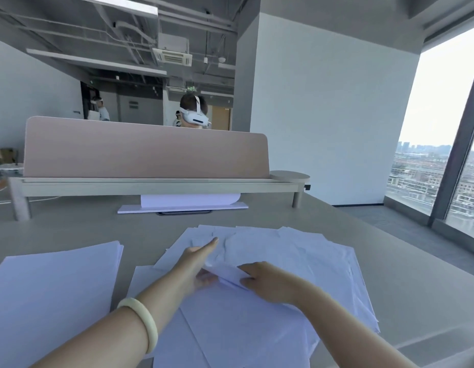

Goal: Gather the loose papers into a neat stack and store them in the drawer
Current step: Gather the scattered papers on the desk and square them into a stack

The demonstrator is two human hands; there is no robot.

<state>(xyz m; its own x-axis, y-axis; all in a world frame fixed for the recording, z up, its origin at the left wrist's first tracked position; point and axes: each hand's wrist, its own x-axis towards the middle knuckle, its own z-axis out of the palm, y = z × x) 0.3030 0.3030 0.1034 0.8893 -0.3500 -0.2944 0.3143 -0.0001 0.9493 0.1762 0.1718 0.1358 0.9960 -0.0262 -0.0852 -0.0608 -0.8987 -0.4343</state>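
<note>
Loose white papers [297,261] lie fanned and overlapping across the grey desk [406,288] in front of me. A squarer stack of white paper [55,293] rests at the left. My left hand [198,264], with a pale bangle on its wrist, lies over the spread with fingers stretched forward and its thumb under a lifted sheet. My right hand [265,282] pinches the raised corner of that sheet [228,273] near the middle of the pile. No drawer is in view.
A pink divider screen [145,150] on a low shelf crosses the back of the desk, with a white stand [182,205] under it. A person wearing a headset sits behind the screen. A large window is at the right.
</note>
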